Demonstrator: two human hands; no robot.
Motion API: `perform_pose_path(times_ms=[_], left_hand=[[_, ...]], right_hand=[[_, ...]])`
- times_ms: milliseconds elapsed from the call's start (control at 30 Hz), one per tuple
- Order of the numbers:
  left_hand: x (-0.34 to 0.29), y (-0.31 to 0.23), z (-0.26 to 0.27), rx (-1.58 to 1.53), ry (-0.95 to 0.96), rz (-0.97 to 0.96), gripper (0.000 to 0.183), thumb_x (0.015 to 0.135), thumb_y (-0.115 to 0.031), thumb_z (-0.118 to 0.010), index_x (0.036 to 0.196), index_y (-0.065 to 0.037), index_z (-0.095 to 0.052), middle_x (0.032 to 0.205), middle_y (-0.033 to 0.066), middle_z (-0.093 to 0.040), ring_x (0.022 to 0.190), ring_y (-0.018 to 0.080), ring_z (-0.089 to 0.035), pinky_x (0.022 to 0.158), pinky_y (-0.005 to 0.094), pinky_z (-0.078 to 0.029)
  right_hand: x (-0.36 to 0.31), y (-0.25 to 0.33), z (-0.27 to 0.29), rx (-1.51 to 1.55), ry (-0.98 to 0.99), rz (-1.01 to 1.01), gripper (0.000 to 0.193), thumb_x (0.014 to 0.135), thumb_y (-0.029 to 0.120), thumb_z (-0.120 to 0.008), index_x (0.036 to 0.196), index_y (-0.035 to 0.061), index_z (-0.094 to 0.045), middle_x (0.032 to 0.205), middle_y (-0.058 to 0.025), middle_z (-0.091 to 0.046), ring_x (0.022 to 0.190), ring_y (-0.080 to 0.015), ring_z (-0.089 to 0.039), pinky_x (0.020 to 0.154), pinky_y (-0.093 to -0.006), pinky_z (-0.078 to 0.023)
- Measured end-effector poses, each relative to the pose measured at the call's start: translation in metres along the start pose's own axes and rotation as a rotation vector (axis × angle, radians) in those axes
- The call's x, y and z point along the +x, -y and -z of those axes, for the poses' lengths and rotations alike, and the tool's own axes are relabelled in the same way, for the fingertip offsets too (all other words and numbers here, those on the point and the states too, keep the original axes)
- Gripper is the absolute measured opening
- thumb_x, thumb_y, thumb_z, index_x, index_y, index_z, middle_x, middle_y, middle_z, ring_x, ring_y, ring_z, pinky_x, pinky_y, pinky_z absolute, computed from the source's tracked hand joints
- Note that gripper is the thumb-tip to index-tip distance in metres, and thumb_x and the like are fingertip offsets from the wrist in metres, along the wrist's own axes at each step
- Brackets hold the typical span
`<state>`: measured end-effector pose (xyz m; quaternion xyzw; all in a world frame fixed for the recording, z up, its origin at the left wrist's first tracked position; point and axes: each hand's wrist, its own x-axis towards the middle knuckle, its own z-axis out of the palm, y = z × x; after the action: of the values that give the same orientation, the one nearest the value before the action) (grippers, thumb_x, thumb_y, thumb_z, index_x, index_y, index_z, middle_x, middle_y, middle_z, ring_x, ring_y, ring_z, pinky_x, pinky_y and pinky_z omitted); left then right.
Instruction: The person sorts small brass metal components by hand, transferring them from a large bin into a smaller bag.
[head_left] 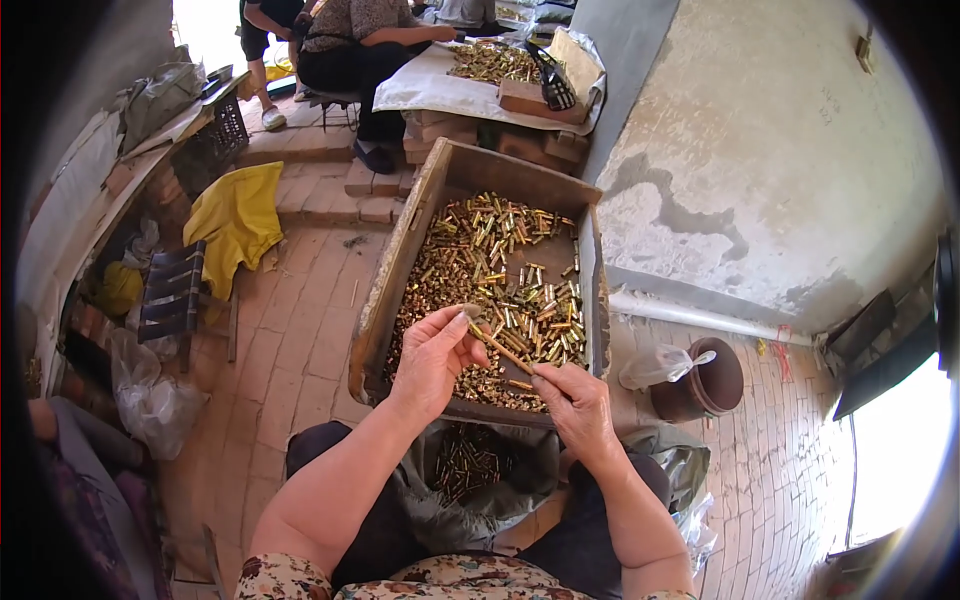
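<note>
Both my hands are over the near end of a wooden box (398,262) piled with small brass-coloured metal tubes (440,265). My right hand (580,405) is closed on a thin brown stick (510,355), which slants up and left toward my other hand. My left hand (435,350) pinches a small brass-coloured tube (476,325) at the far tip of that stick. Whether the tip sits inside the tube is too small to tell. Below the box, a dark green bag (425,500) lies open between my knees, with more brass-coloured pieces (468,465) in it.
A dark bucket (712,378) with a plastic bag (655,367) stands right of the box. To the left are a yellow cloth (235,220), a dark strapped stool (172,300) and a clear bag (160,400). Other people sit and stand beyond, near a cloth-covered table (420,85).
</note>
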<state>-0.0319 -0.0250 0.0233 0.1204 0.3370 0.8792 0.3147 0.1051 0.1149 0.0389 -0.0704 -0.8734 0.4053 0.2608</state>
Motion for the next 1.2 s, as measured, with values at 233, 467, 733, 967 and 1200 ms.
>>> perform_pose_path(times_ms=[233, 467, 733, 967, 1200], left_hand=[[0.003, -0.001, 0.0, -0.012, -0.013, 0.011, 0.019, 0.09, -0.009, -0.047, 0.102, 0.001, -0.058, 0.086, 0.0121, -0.061, 0.063, 0.0128, -0.058, 0.06, 0.029, -0.053], [0.004, 0.001, -0.002, -0.01, -0.019, 0.017, 0.019, 0.09, -0.009, -0.048, 0.103, 0.001, -0.058, 0.085, 0.012, -0.061, 0.063, 0.0131, -0.058, 0.06, 0.0295, -0.053], [0.002, 0.007, -0.001, 0.004, 0.005, 0.033, 0.017, 0.089, -0.008, -0.051, 0.102, 0.0, -0.058, 0.086, 0.0121, -0.062, 0.063, 0.0132, -0.058, 0.06, 0.0283, -0.053], [-0.003, 0.009, -0.009, 0.072, 0.07, 0.062, 0.016, 0.086, -0.002, -0.053, 0.101, 0.002, -0.057, 0.085, 0.0112, -0.062, 0.064, 0.0116, -0.058, 0.063, 0.0276, -0.053], [-0.007, 0.005, -0.01, 0.067, 0.115, 0.057, 0.02, 0.086, -0.001, -0.052, 0.105, 0.001, -0.057, 0.087, 0.0134, -0.062, 0.063, 0.0128, -0.058, 0.063, 0.0287, -0.052]], right_hand=[[0.0, 0.0, 0.0, 0.004, 0.012, -0.019, 0.014, 0.079, 0.004, -0.061, 0.092, -0.0019, -0.063, 0.069, -0.0122, -0.057, 0.061, -0.022, -0.055, 0.057, -0.0295, -0.043], [-0.002, -0.006, 0.0, 0.008, 0.036, -0.059, 0.014, 0.079, 0.004, -0.061, 0.092, -0.0022, -0.063, 0.069, -0.0115, -0.057, 0.061, -0.0215, -0.055, 0.057, -0.0292, -0.043], [-0.005, -0.004, -0.001, 0.055, 0.041, -0.102, 0.016, 0.08, 0.006, -0.061, 0.094, -0.0028, -0.063, 0.072, -0.0105, -0.059, 0.062, -0.0178, -0.055, 0.058, -0.0271, -0.043], [-0.007, -0.009, -0.008, 0.433, 0.1, -0.396, 0.017, 0.085, 0.011, -0.06, 0.095, -0.0015, -0.064, 0.07, -0.0012, -0.057, 0.056, -0.0074, -0.048, 0.052, -0.0209, -0.037], [-0.004, -0.011, -0.005, 0.965, 0.287, -0.812, 0.018, 0.086, 0.019, -0.06, 0.095, 0.0041, -0.063, 0.065, 0.0006, -0.052, 0.044, -0.003, -0.036, 0.038, -0.0153, -0.023]])
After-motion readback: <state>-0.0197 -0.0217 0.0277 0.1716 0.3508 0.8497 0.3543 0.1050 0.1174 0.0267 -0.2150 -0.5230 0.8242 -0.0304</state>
